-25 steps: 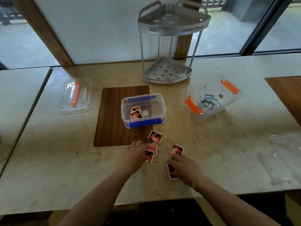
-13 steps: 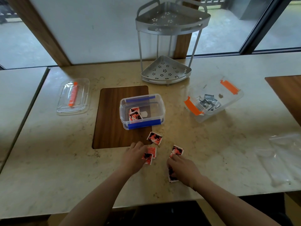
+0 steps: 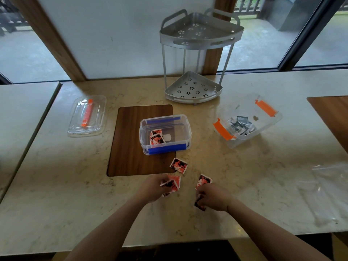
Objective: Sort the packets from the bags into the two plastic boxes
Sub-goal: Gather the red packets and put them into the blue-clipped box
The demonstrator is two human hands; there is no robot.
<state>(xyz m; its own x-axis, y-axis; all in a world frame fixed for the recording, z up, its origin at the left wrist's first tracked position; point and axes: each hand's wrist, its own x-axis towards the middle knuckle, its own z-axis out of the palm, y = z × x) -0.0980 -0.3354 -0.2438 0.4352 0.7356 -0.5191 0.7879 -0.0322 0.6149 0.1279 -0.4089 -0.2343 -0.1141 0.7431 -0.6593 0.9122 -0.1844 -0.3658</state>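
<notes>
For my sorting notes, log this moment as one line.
stage: gathering red packets | left hand: on packet | right hand: on packet | blue-clip box: red packets | orange-clip box: grey packets

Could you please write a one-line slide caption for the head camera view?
Both hands, left hand and right hand, gather red packets beside the blue-latched box.

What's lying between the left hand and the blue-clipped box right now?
In the head view, one loose red packet lies between the left hand and the blue-clipped box, at the wooden board's corner.
</notes>
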